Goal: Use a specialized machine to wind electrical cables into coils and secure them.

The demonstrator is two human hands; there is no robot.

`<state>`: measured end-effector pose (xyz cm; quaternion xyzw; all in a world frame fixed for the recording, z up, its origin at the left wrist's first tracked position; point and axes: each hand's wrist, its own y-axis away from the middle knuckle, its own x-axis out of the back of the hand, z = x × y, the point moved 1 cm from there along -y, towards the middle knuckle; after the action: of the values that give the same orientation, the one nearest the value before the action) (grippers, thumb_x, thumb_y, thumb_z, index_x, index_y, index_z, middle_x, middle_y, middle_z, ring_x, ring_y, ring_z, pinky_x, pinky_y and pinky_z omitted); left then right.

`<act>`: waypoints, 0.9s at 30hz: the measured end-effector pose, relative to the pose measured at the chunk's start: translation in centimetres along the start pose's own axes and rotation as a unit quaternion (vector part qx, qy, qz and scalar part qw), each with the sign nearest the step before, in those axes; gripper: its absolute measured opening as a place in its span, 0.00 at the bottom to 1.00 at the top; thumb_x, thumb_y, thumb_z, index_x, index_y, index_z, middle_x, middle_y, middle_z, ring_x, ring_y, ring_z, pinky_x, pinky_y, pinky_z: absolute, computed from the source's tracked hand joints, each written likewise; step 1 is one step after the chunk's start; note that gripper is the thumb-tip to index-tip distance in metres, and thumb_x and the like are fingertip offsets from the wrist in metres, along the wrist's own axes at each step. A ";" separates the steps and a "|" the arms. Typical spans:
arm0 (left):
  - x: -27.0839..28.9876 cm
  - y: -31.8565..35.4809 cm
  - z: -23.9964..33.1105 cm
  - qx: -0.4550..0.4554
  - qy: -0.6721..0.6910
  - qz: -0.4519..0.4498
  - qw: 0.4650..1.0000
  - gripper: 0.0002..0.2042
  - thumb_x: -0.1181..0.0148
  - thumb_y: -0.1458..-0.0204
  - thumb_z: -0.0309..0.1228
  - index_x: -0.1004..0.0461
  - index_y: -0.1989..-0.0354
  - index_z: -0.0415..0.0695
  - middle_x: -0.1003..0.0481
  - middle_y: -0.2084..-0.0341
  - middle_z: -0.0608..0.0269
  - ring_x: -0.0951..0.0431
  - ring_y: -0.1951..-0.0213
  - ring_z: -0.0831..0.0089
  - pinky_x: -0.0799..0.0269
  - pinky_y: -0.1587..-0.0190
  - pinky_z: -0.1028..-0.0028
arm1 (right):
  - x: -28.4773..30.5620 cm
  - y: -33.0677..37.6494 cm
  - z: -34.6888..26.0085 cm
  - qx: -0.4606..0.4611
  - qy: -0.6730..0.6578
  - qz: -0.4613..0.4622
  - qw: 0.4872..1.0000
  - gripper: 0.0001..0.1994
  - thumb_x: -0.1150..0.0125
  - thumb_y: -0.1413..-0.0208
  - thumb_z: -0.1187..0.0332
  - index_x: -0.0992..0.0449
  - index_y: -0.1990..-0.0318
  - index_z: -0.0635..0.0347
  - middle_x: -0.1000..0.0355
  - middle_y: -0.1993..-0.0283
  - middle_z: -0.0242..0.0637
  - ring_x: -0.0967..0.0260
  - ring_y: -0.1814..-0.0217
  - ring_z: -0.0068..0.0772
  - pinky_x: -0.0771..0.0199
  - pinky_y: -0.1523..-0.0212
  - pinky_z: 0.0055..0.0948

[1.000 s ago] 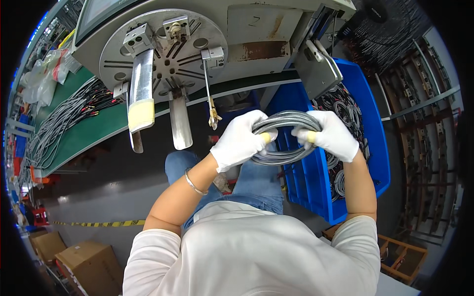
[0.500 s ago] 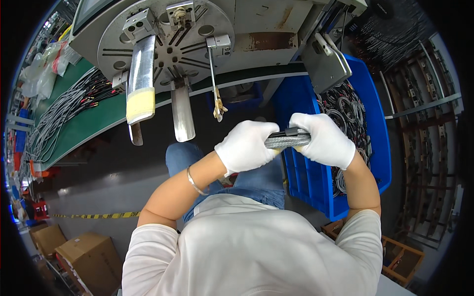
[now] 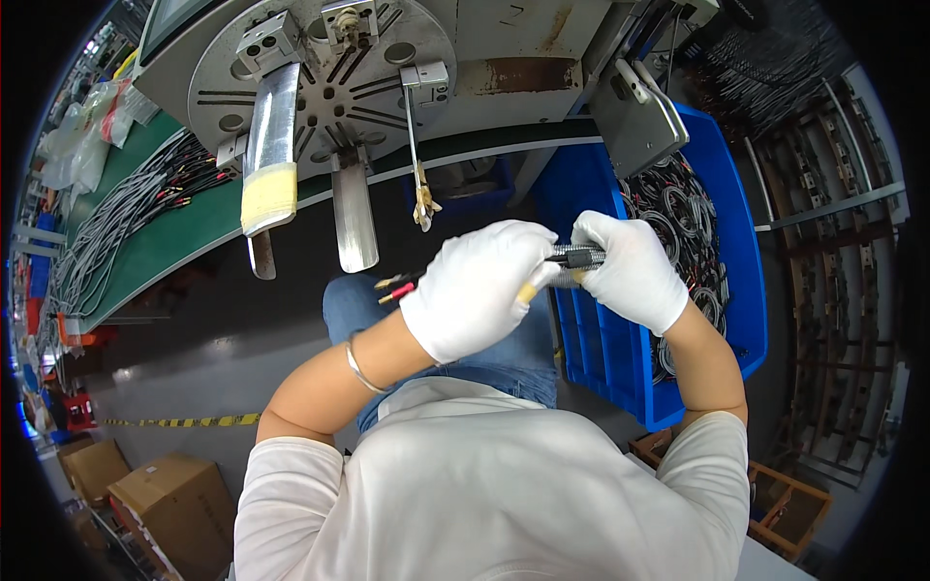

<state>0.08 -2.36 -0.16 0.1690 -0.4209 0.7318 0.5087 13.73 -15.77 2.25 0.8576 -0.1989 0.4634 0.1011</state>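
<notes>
Grey cable coil [image 3: 584,259]: frame centre, between the hands, mostly hidden; a second ago, an open loop.
Left hand [image 3: 480,292]: curled round cable; plug ends [image 3: 401,290] poke out leftward (newly visible).
Right hand [image 3: 635,273]: gripping coil's right side.
Work: ends probably being gathered.

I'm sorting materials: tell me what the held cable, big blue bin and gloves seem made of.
Cable: perhaps braided metal or plastic, given its silvery speckled sheen. Bin: likely moulded plastic, smooth, slightly glossy walls. Gloves: seemingly fabric, matte white with soft creases.
</notes>
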 end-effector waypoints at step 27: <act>1.1 -4.5 2.5 0.307 0.390 -0.271 0.825 0.16 0.41 0.45 0.42 0.28 0.74 0.40 0.32 0.85 0.67 0.31 0.85 0.81 0.38 0.82 0.80 | 4.4 -1.9 -0.9 0.230 0.095 0.056 0.967 0.15 0.32 0.58 0.77 0.22 0.59 0.61 0.24 0.71 0.40 0.24 0.69 0.32 0.25 0.67 0.25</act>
<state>3.12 -3.10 4.08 0.1244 0.1221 0.6608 0.7301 16.03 -14.85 6.47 0.7974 -0.1240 0.5809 -0.1061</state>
